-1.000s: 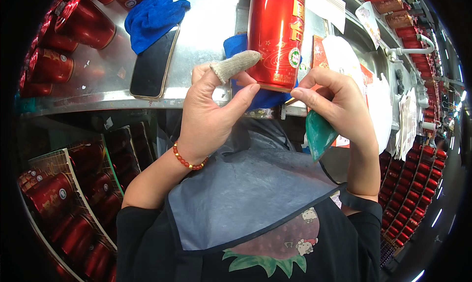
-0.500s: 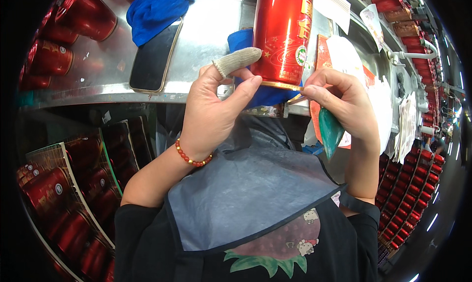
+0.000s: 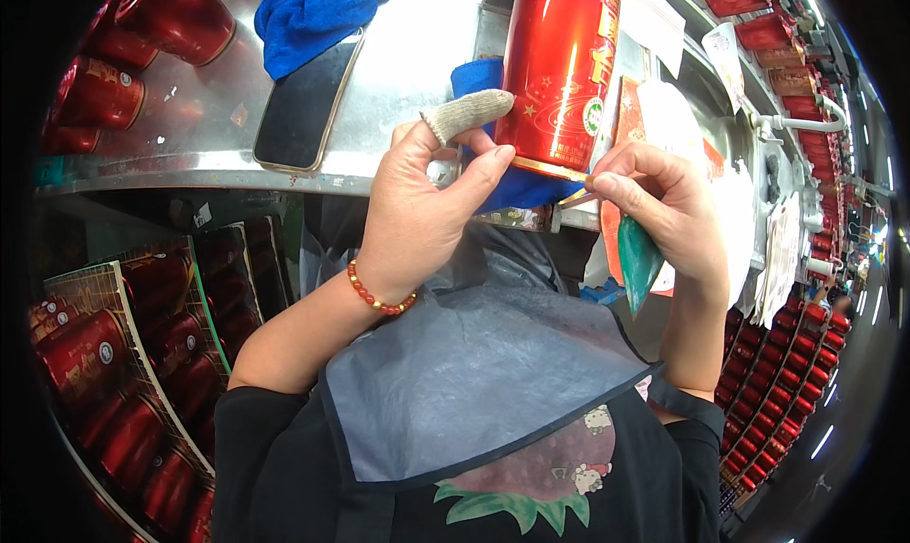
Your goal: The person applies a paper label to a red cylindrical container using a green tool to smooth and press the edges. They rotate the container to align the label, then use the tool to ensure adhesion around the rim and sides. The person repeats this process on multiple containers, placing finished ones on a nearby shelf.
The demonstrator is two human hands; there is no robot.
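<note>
A shiny red canister with gold decoration leans over the bench edge, its gold-rimmed end toward me. My left hand grips its lower left side between thumb and fingers. The forefinger wears a knitted finger sleeve. At the rim's lower right, my right hand is closed in a pinch, with a small brownish tip between thumb and forefinger touching or very close to the rim. A green cone-shaped bag hangs from under that palm, its upper part hidden by the hand. Blue cloth lies behind and under the canister.
Left on the metal bench lie a phone and a crumpled blue cloth. More red canisters stand at the far left. Racks of canisters fill the lower left and right. Papers hang at right.
The canister sits slightly farther right in the picture and leans more to the right. Both hands keep their hold at its rim, and the whole view has shifted slightly.
</note>
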